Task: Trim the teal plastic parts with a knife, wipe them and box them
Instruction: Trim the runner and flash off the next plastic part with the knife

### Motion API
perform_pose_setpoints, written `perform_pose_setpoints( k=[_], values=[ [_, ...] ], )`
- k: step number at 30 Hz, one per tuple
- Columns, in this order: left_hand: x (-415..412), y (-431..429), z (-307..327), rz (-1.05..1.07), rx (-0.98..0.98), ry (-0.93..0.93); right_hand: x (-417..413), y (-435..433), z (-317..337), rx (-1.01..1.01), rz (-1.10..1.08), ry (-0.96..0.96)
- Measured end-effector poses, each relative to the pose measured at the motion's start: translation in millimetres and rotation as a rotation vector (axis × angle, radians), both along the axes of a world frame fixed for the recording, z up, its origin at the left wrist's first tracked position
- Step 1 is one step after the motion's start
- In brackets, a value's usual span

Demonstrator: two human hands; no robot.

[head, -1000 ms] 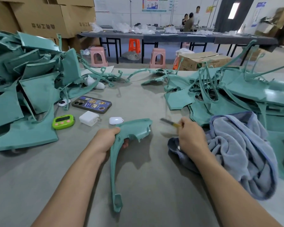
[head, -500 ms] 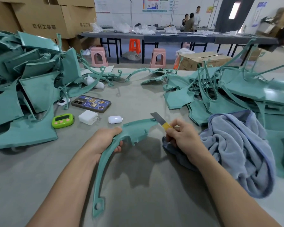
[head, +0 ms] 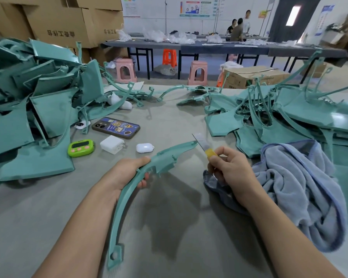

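My left hand grips a long curved teal plastic part near its wide upper end, lifted off the table. Its thin tail curves down to a tab with a hole near my left forearm. My right hand pinches a knife by its yellow handle. The bare blade points up and left, and its edge meets the far tip of the part. A grey-blue towel lies bunched just right of my right hand.
Heaps of teal parts fill the table's left and right sides. A phone, green timer, white charger and earbud case lie ahead of my left hand. Cardboard boxes, stools and people stand beyond.
My left hand has lifted and tilted the teal part, swinging its tail left. My right hand has raised the knife, and the blade has come against the part's far tip.
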State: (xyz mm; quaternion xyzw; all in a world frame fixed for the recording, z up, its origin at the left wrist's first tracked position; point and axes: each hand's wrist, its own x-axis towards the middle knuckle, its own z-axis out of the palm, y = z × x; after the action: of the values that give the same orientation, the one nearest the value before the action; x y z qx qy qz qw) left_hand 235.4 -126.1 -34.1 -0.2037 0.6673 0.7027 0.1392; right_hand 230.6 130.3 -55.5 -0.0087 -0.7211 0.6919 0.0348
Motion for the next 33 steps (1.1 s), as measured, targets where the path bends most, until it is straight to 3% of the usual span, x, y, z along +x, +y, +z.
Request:
perform_pose_setpoints(
  k=[5, 10, 13, 17, 20, 26, 31, 33],
  values=[
    [-2.9, -7.9, -2.9, -0.012, -0.038, -0.003, -1.1, -0.2, -0.5, 0.056, -0.102, -0.023],
    [-4.0, -7.4, -5.6, 0.012, -0.024, 0.034, 4.4, -5.7, -2.6, 0.011, 0.049, -0.008],
    [-7.4, -9.6, -8.5, 0.015, -0.016, 0.031, -2.4, -7.3, -7.8, 0.11, -0.075, -0.07],
    [-19.0, -11.9, -16.4, 0.049, 0.04, 0.055, -0.5, -8.7, -5.2, 0.049, -0.118, 0.049],
    [-25.8, -13.7, -21.6, 0.079, 0.041, 0.069, 10.0, -17.5, -4.5, -0.004, -0.024, 0.114],
    [-25.4, -11.2, -19.5, 0.084, 0.079, 0.089, 20.2, -30.9, -5.7, 0.113, 0.259, 0.085],
    [-23.5, -9.1, -21.5, 0.016, -0.072, 0.081, 9.2, -21.3, -15.4, 0.387, -0.047, 0.055],
    [-23.8, -8.8, -22.5, 0.0, -0.101, 0.087, 9.7, -19.8, -11.9, 0.293, -0.098, 0.092]
  ],
)
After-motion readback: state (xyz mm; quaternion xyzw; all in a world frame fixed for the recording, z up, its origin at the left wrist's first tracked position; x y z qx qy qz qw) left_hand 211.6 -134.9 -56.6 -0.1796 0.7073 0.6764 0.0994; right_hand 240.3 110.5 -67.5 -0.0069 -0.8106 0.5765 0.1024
